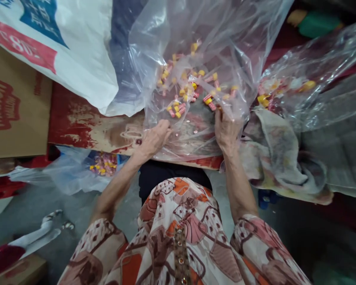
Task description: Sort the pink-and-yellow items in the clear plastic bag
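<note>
A clear plastic bag (195,148) lies spread open on the worn red and wooden tabletop. Several small pink pieces with yellow caps (182,93) are scattered in it, and a few tiny pale discs (195,132) lie nearer to me. My left hand (158,137) is at the bag's left side, fingers curled together; what they hold, if anything, is hidden. On the right, my right hand (228,127) is closed with its fingertips beside a pink and yellow piece (209,102). Plastic film partly covers this hand, and I cannot make out what it pinches.
A white printed sack (86,59) and a cardboard box (20,103) stand on the left. Below the table edge, another bag holds pink and yellow pieces (105,164). To the right are a stained cloth (280,138) and a further clear bag (323,71). Another person's legs (38,233) show lower left.
</note>
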### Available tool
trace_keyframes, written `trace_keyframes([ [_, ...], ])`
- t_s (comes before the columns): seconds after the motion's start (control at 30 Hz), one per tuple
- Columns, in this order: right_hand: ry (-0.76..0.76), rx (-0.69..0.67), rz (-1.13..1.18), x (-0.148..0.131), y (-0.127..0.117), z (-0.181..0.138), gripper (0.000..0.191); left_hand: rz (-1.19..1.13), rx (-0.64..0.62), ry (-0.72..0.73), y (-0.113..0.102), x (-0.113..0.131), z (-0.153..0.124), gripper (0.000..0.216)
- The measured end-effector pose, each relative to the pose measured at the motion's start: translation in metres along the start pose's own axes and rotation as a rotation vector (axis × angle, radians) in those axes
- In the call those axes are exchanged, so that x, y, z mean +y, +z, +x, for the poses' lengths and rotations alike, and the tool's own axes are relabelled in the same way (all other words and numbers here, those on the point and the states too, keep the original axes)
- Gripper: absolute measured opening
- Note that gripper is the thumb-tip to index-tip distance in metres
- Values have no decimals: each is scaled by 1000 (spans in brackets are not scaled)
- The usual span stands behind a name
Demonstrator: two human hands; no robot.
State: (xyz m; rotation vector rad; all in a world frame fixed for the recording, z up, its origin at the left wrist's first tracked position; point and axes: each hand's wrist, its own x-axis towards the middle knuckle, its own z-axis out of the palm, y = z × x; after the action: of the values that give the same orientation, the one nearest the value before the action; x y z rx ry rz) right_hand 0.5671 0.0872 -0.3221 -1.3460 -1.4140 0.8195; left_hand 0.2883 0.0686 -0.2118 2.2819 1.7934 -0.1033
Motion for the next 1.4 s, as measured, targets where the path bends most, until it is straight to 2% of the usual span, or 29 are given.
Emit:
trace_keyframes([
  [0.1,38,98,-109,-8,-6,6,28,-122,132,52,2,-5,-1,11],
  [0.17,51,109,-151,-11,-7,7,29,-171,198,5,4,-8,0,9],
  [0.3,-21,177,-245,-3,-9,5,36,-156,102,-34,8,4,0,2],
  [0.43,-206,356,-344,2,-14,5,40,-169,184,-52,9,24,-4,9],
  [0.5,-190,404,-372,-5,-14,5,42,-171,138,-58,11,27,-6,9],
  [0.57,-176,406,-352,-20,-9,2,45,-274,124,-35,13,22,-15,9],
  [0.6,-182,408,-298,-30,-4,0,46,-351,171,-38,14,16,-25,8],
  [0.67,-164,409,-91,-50,12,-6,44,-470,366,-141,16,-4,-54,7],
  [0.77,-18,265,263,-71,47,-16,38,-444,716,-525,20,-54,-116,14],
  [0.8,30,191,326,-74,59,-18,38,-419,772,-620,21,-74,-137,19],
  [0.9,38,-49,267,-68,87,-22,37,-303,827,-784,22,-128,-187,22],
  [0.97,-71,-144,98,-58,97,-24,31,-253,852,-800,18,-146,-201,23],
  [1.0,-135,-165,16,-53,100,-25,28,-237,871,-781,16,-147,-200,24],
  [1.03,-193,-173,-49,-49,100,-26,28,-229,887,-743,13,-144,-192,25],
  [1.1,-265,-189,-118,-45,99,-27,30,-237,890,-598,7,-128,-159,26],
  [1.2,-307,-222,-184,-45,94,-25,29,-298,826,-313,2,-99,-70,25],
  [1.27,-323,-243,-242,-46,90,-22,27,-338,777,-198,0,-86,-1,23],
  [1.33,-337,-267,-294,-46,86,-20,28,-413,722,-152,-2,-80,61,25],
  [1.4,-342,-265,-307,-46,83,-20,30,-460,658,-185,-4,-78,105,34],
])
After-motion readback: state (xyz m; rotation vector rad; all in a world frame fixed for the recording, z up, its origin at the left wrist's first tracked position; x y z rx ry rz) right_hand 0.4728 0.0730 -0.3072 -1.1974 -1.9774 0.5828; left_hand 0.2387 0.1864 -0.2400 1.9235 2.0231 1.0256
